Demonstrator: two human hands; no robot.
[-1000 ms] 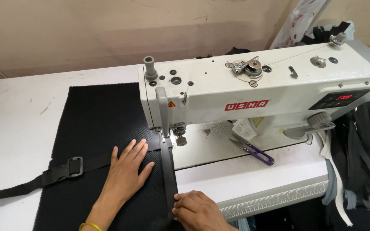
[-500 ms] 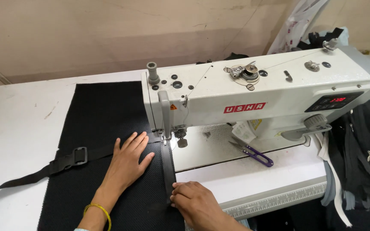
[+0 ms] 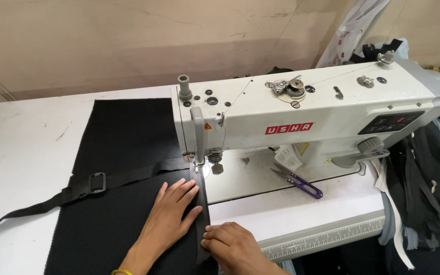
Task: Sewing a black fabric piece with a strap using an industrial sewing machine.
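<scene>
Our two hands guided black fabric and a strap under the sewing machine needle.

We laid our left hand (image 3: pixel 171 214) flat, fingers spread, on the black mesh fabric (image 3: pixel 123 153), which lay on the white surface (image 3: pixel 21 153) left of the sewing machine (image 3: pixel 306 122). Our right hand (image 3: pixel 230 243) pinched the near end of the narrow black strap (image 3: pixel 202 203) running up to the presser foot (image 3: pixel 199 165); both hands were just apart. We judged the fabric light, soft and floppy, best pressed flat with the palm, and the strap stiffer, best held by its edge. A buckle (image 3: pixel 97 182) sat on another strap at the left; purple snips (image 3: pixel 299 181) lay to the right.
</scene>
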